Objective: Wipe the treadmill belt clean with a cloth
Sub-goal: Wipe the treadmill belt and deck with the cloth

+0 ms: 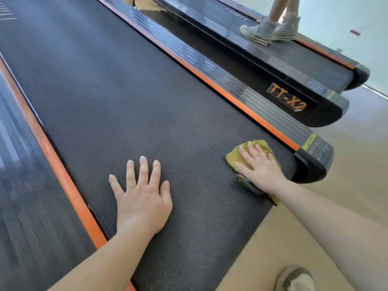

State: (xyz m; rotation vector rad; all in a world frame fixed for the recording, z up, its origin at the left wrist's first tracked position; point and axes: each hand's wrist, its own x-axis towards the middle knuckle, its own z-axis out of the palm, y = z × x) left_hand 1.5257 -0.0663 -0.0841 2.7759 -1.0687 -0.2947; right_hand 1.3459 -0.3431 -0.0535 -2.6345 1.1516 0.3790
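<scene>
The black textured treadmill belt [109,97] runs from the near edge up to the far left, framed by orange side strips. My left hand [142,196] lies flat on the belt near its rear end, fingers spread and straight. My right hand [260,166] presses flat on a yellow-green cloth [261,147] at the belt's rear right corner, next to the right side rail. Part of the cloth is hidden under my palm and wrist.
The right side rail [273,116] ends in a black cap [315,162]. A second treadmill [294,66] marked TT-X2 stands to the right, with another person's sneakers [270,29] on it. Tan floor [357,143] lies right of the belt; my shoe [295,278] shows at the bottom.
</scene>
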